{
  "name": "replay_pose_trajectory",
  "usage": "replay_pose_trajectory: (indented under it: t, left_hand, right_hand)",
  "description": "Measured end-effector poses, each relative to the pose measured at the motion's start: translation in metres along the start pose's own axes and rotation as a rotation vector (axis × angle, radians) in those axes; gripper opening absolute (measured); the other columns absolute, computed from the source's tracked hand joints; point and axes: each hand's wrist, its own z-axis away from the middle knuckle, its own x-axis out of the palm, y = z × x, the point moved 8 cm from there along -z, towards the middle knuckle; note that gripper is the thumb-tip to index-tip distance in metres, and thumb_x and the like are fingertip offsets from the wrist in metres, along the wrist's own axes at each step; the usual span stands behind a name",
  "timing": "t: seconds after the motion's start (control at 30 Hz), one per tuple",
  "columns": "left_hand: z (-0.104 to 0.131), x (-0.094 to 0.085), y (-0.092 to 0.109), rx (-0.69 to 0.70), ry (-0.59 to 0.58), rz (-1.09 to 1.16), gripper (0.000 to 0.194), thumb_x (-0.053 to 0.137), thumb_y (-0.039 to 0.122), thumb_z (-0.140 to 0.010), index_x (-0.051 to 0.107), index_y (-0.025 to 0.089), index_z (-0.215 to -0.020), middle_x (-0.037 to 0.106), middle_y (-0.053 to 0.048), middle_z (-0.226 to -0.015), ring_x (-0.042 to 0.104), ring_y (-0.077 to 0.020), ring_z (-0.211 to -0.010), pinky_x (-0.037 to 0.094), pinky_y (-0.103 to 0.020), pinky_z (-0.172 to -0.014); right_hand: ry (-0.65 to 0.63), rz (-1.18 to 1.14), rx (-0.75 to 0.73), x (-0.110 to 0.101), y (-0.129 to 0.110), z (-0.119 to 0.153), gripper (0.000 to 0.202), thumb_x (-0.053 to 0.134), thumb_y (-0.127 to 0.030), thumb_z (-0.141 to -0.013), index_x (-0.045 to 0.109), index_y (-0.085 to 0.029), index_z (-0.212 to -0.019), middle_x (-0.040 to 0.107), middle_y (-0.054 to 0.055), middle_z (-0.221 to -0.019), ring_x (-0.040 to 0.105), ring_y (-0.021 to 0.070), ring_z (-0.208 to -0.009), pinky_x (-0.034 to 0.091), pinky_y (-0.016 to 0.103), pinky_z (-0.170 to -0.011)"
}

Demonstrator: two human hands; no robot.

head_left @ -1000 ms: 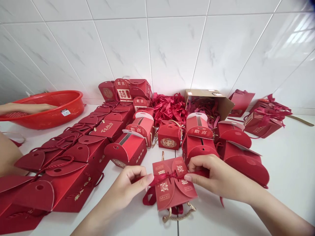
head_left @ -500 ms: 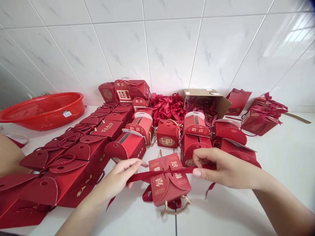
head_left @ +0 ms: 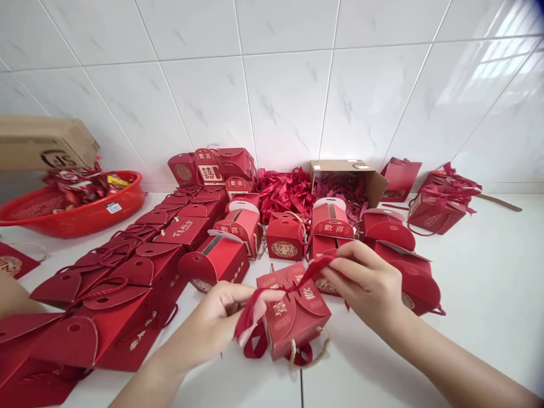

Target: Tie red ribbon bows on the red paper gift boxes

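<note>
A small red gift box (head_left: 293, 326) with gold lettering and a beige rope handle (head_left: 325, 345) stands in front of me. A red ribbon (head_left: 305, 279) runs across its folded lid, crossing at the middle. My left hand (head_left: 216, 320) is closed on one ribbon end, which loops over its fingers at the box's left. Above the right side of the lid, my right hand (head_left: 368, 277) pinches the other end, raised off the lid. A ribbon loop (head_left: 255, 343) lies low beside the box.
Rows of closed red boxes (head_left: 140, 306) line the left. Open-flapped boxes (head_left: 334, 218), a ribbon pile (head_left: 284, 192) and a cardboard box (head_left: 376, 190) stand behind. At far left, another carton (head_left: 51, 141) is above a red basket (head_left: 85, 212) with wrapped sweets (head_left: 79, 187). Another person's arm (head_left: 15, 297) shows.
My right hand has moved inward and lifted its ribbon end; my left hand has turned, folding its end over. A carton has appeared above the basket, and sweets now lie in it.
</note>
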Motion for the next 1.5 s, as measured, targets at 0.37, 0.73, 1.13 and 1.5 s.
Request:
replay_pose_trajectory:
  t: [0.37, 0.73, 1.13, 1.5]
  left_hand:
    - [-0.001, 0.031, 0.033, 0.382, 0.181, -0.473, 0.032, 0.042, 0.016, -0.09, 0.069, 0.019, -0.107, 0.05, -0.006, -0.088, 0.053, -0.0147, -0.074, 0.049, -0.025, -0.067]
    - [0.003, 0.047, 0.038, 0.776, 0.105, -0.578, 0.037, 0.04, 0.002, -0.09, 0.061, 0.024, -0.112, 0.041, -0.002, -0.091, 0.051, -0.0083, -0.069, 0.048, -0.02, -0.062]
    - [-0.002, 0.003, 0.027, 0.329, 0.172, -0.668, 0.016, 0.041, 0.024, -0.095, 0.056, 0.021, -0.088, 0.048, -0.001, -0.093, 0.052, -0.0106, -0.074, 0.045, -0.022, -0.069]
    - [-0.016, 0.011, 0.016, 0.182, -0.11, -0.528, 0.034, 0.037, 0.045, -0.095, 0.054, 0.022, -0.076, 0.048, -0.001, -0.126, 0.043, -0.0206, -0.122, 0.039, -0.038, -0.101]
  right_hand:
    - [-0.311, -0.616, 0.392, 0.035, -0.002, 0.011, 0.012, 0.071, -0.023, -0.076, 0.074, -0.019, -0.065, 0.054, 0.002, -0.069, 0.051, 0.0113, -0.059, 0.042, 0.023, -0.051]
    - [-0.536, -0.593, 0.516, 0.053, -0.004, 0.019, 0.01, 0.059, -0.007, -0.066, 0.058, -0.017, -0.066, 0.054, 0.0, -0.076, 0.052, 0.0116, -0.067, 0.042, 0.022, -0.059]
    - [-0.779, -0.316, 0.381, 0.039, 0.008, 0.019, 0.023, 0.05, -0.007, -0.067, 0.033, -0.018, -0.057, 0.044, -0.003, -0.072, 0.038, 0.0083, -0.057, 0.031, 0.023, -0.052]
    - [-0.84, -0.251, 0.361, 0.033, 0.011, 0.018, 0.02, 0.05, -0.01, -0.071, 0.036, -0.018, -0.059, 0.048, -0.002, -0.077, 0.042, 0.009, -0.061, 0.036, 0.024, -0.057]
